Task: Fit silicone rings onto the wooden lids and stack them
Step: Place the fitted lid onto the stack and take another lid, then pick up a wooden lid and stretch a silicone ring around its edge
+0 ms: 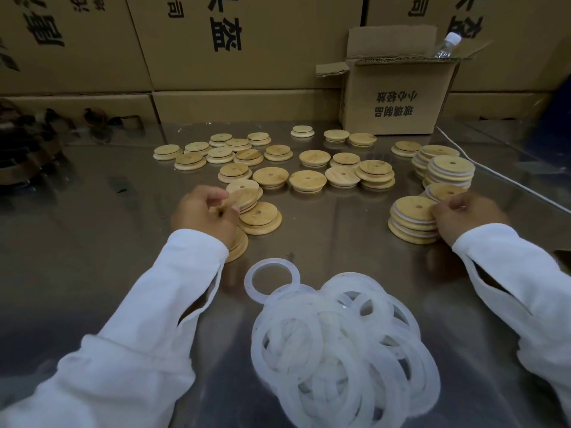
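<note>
Wooden lids (309, 180) lie loose across the table (92, 242). My left hand (205, 215) pinches the next lid (244, 196) for fitting. My right hand (466, 213) grips the ringed stack (412, 219), apparently steadying it. Silicone rings (343, 350) are heaped nearest me, within reach.

A glossy table (324, 236) is seen, with a box (398, 97) set at its far edge. Loose lids (309, 180) are spread left of the box and before it — some doubled up. Ringed stacks (451, 171) are placed just before the box, slightly right. A cable (494, 176) is run rightward from beside the box. Rings (343, 350) are heaped well before it — nearest the viewer.
</note>
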Tool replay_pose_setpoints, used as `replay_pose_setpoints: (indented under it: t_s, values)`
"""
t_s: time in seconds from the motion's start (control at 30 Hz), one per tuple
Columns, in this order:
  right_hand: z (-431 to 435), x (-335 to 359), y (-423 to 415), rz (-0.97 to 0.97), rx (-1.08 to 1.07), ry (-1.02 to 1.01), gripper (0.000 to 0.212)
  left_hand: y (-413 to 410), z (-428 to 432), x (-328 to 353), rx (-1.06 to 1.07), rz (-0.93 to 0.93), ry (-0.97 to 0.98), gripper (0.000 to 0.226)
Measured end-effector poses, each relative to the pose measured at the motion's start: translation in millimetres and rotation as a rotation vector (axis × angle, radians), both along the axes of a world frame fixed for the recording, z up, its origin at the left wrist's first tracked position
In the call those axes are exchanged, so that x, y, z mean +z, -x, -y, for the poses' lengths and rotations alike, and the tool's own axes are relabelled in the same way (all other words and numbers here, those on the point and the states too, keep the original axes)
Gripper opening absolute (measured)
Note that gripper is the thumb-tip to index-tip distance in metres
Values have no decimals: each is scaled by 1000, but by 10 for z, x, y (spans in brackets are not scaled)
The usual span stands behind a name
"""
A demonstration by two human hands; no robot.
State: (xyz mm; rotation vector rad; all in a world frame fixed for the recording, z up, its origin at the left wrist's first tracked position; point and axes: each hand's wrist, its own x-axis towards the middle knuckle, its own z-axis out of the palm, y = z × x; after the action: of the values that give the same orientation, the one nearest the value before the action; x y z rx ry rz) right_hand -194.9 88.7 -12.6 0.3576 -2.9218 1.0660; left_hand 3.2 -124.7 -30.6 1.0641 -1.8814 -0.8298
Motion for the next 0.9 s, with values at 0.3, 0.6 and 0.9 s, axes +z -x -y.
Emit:
replay_pose_setpoints:
  t_s: [0.3, 0.6, 0.9]
  values:
    - [-2, 12, -86, -131, 25, 231, 21, -67, -24, 82, 50, 403, -36, 47]
    - [33, 1, -176, -197, 84, 300, 18, -59, -102, 85, -47, 445, -26, 53]
    - [252, -55, -685, -152, 428, 524, 13, -3, -425, 130, -321, -7, 296, 79]
